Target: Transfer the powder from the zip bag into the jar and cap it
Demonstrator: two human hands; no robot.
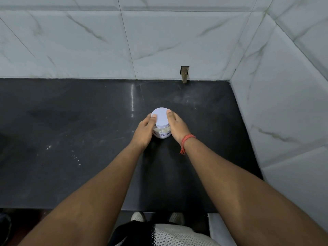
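Two hands – left hand (144, 131), right hand (177, 127) – one capped jar (161, 133)

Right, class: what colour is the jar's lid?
The lid is plain white, seen clearly in the head view.

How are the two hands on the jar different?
The right hand has an orange thread tied at its wrist; the left hand has a bare wrist. The left thumb rests on the lid's top; the right thumb presses its edge. Both hands hold the jar on the counter.
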